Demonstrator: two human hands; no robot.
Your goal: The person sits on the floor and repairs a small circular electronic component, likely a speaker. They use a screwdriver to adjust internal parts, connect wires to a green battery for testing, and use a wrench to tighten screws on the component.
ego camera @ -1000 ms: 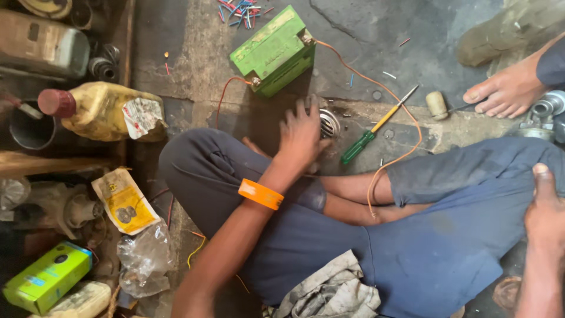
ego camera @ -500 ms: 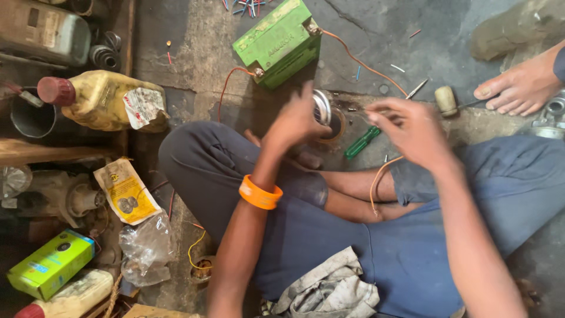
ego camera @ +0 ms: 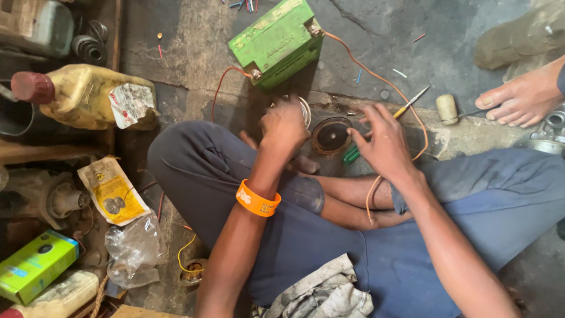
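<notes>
The round horn [ego camera: 331, 135] lies on the floor between the hands: the left hand [ego camera: 283, 125] is curled over a shiny round part [ego camera: 303, 110], apparently gripping it, and the right hand [ego camera: 385, 143] rests half-open at the horn's rim, holding nothing I can make out. Just beyond, the green battery [ego camera: 276, 41] trails orange wires [ego camera: 376, 73] past the screwdriver [ego camera: 406, 106]; a snagged wire could tug a lead off its terminal.

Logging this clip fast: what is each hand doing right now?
Left hand: closed on a round shiny metal part.
Right hand: fingers spread, touching the round dark disc-shaped part; grip cannot be told.
</notes>
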